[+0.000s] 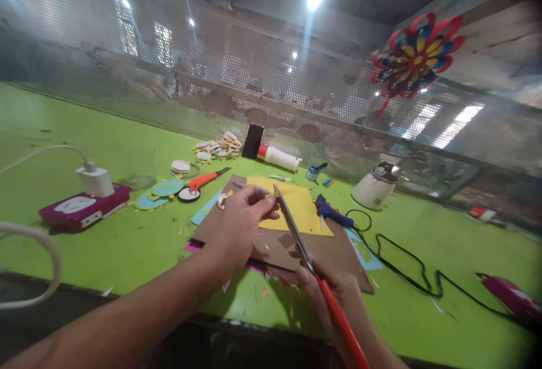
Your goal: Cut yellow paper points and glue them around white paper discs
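My left hand (248, 219) pinches a small yellow paper piece (274, 194) between thumb and fingertips, above a yellow sheet (311, 219). My right hand (328, 284) is closed round the red handles of a pair of scissors (292, 222). The scissor blades point up and away, their tips touching or very near the yellow piece; I cannot tell whether they are cutting. Beneath both hands, brown cardboard (277, 255) carries the yellow sheet and small scraps. To the right of the sheet rests a blue glue gun (332, 211).
Left of the cardboard lie an orange-handled knife (205, 180), a black-rimmed tape roll (189, 193) and light-blue paper discs (167, 187). A purple power strip (84, 208) holds a white charger. Behind stand a phone (253, 141), a white-and-red bottle (282, 158) and a white container (375, 188). A black cable (417, 284) crosses the right side.
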`<state>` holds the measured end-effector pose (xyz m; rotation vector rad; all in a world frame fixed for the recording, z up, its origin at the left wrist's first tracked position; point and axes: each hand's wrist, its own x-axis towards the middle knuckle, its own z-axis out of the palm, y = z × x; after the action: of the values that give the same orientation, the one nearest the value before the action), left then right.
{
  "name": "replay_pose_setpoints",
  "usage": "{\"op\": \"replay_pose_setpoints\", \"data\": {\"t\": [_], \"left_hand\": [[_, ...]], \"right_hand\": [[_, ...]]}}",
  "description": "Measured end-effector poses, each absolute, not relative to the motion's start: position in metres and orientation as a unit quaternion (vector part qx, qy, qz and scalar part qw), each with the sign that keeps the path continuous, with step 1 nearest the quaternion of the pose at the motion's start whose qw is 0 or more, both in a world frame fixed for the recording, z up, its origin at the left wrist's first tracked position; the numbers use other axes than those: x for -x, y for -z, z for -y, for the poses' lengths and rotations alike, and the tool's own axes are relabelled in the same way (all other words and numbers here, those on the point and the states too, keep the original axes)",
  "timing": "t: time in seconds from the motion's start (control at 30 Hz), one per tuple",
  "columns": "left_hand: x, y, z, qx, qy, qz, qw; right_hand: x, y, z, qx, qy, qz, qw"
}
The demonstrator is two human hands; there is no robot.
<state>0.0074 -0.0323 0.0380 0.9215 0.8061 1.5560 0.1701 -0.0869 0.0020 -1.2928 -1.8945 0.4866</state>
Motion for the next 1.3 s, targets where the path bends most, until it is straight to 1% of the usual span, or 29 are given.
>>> {"op": "replay_pose_setpoints", "data": {"t": [0.2, 0.4, 0.53, 0.63, 0.73, 0.8, 0.87, 1.0, 1.07, 1.2, 1.3], "left_hand": [[0.0, -0.034, 0.049, -0.365, -0.659, -0.318, 0.576], [0.011, -0.026, 0.053, -0.36, -0.65, -0.319, 0.588], [0.018, -0.018, 0.052, -0.364, -0.644, -0.335, 0.584], [0.029, -0.015, 0.051, -0.353, -0.634, -0.374, 0.577], [0.048, -0.018, 0.047, -0.347, -0.646, -0.405, 0.546], [0.062, -0.024, 0.042, -0.355, -0.672, -0.395, 0.517], [0.073, -0.031, 0.034, -0.359, -0.688, -0.385, 0.5], [0.077, -0.042, 0.012, -0.381, -0.68, -0.363, 0.511], [0.07, -0.046, -0.001, -0.386, -0.671, -0.343, 0.531], [0.051, -0.051, -0.027, -0.424, -0.64, -0.316, 0.557], [0.041, -0.049, -0.042, -0.446, -0.609, -0.332, 0.565]], "right_hand": [[-0.164, -0.012, 0.108, 0.516, -0.202, 0.753, 0.355], [-0.163, -0.011, 0.112, 0.524, -0.207, 0.765, 0.312], [-0.161, -0.01, 0.11, 0.529, -0.199, 0.771, 0.294], [-0.162, -0.009, 0.104, 0.541, -0.182, 0.771, 0.282], [-0.17, -0.008, 0.094, 0.537, -0.16, 0.784, 0.267], [-0.179, -0.008, 0.087, 0.543, -0.13, 0.798, 0.228], [-0.189, -0.009, 0.079, 0.554, -0.091, 0.812, 0.16], [-0.207, -0.017, 0.061, 0.53, -0.011, 0.846, 0.053], [-0.215, -0.02, 0.052, 0.505, -0.003, 0.863, 0.025], [-0.231, -0.021, 0.037, 0.468, -0.025, 0.883, 0.011], [-0.246, -0.026, 0.033, 0.467, -0.04, 0.883, -0.028]]}}
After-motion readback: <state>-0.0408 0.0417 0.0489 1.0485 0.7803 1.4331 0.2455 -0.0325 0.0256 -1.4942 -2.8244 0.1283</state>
